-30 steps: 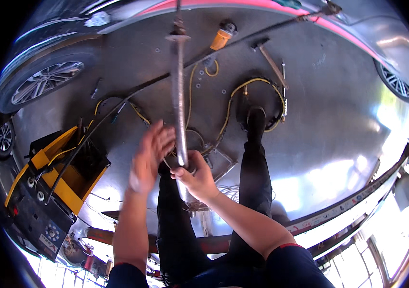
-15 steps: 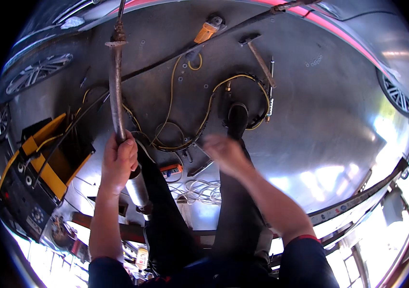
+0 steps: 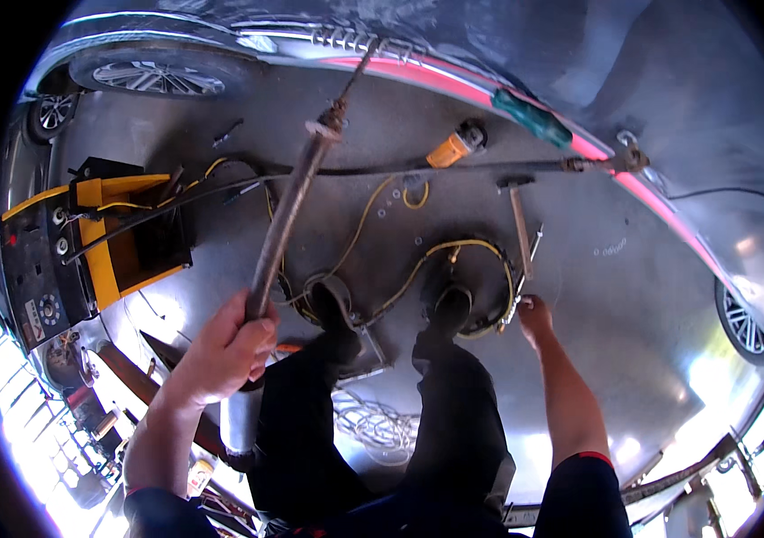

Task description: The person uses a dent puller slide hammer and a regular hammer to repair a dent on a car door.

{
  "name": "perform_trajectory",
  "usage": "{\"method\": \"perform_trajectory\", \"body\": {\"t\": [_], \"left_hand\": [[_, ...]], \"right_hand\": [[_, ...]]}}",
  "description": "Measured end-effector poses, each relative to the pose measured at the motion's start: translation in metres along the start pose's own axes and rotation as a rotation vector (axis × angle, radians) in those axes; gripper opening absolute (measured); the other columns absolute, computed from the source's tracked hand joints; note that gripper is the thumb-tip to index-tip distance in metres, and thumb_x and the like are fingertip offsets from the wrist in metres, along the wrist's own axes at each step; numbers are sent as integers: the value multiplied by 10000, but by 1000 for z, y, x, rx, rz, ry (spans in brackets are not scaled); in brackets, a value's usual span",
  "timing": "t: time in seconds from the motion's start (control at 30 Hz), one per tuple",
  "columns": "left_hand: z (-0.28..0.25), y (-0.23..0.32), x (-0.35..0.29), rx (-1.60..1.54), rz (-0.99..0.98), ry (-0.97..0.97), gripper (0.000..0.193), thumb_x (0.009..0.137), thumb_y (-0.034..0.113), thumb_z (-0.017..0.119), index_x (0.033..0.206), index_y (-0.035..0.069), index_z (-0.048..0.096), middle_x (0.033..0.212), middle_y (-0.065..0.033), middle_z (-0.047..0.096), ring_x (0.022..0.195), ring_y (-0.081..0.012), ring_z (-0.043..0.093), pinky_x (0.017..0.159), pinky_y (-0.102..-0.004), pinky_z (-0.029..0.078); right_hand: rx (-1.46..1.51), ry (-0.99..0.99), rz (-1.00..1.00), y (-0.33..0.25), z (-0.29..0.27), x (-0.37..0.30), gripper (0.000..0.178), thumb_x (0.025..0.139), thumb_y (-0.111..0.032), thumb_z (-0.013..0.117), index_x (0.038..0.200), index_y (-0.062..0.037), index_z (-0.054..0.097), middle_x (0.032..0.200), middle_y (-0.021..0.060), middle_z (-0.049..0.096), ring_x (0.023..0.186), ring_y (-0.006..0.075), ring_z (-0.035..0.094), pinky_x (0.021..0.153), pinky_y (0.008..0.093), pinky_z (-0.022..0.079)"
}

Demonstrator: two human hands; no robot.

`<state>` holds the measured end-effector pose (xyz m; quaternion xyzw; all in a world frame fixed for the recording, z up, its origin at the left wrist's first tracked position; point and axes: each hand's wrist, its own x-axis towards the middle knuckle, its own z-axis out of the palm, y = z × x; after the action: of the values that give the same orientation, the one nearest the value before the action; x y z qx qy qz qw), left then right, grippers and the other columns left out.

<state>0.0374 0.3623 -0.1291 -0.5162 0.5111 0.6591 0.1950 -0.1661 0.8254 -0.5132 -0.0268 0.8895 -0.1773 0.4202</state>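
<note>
Steadily hold the metal bar aligned, its thin end toward the row of metal pieces along the car's lower side; the left hand is clamped round its shaft. The right hand is apart, nearest the slim metal tool; its grip is unclear.

Brownish, worn metal, roughened at the collar, is seen on the rod in the left hand; smoother, paler metal is seen on the cylinder below it. Shiny metal is shown by the slim tool at the right hand, matt wood by the hammer handle just beyond. Beyond both hands, glossy paint is borne by the car panel.
</note>
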Motion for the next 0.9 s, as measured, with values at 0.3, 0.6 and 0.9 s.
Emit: {"method": "perform_trajectory", "body": {"t": [0.3, 0.6, 0.9], "left_hand": [[-19, -37, 45, 119, 206, -95, 148, 982, 171, 528, 995, 31, 482, 676, 26, 472, 548, -60, 445, 498, -241, 395], [-8, -87, 120, -93, 373, -248, 163, 999, 177, 520, 987, 24, 465, 714, -9, 447, 566, -106, 431, 515, -265, 399], [-10, -101, 132, -12, 444, -290, 109, 997, 104, 490, 1069, 37, 445, 732, 8, 443, 560, -83, 412, 505, -257, 386]], "right_hand": [[-173, 281, -137, -22, 39, 113, 733, 844, -197, 653, 1463, 49, 346, 1466, 261, 396, 1347, 427, 410, 1134, 438, 370], [-514, 512, 27, -58, 64, 167, 603, 870, -287, 666, 1409, -110, 461, 1422, 186, 479, 1285, 353, 482, 1039, 467, 431], [289, 450, -10, 0, 80, 100, 340, 877, -326, 707, 910, 10, 669, 783, 119, 690, 784, 224, 668, 729, 390, 527]]}}
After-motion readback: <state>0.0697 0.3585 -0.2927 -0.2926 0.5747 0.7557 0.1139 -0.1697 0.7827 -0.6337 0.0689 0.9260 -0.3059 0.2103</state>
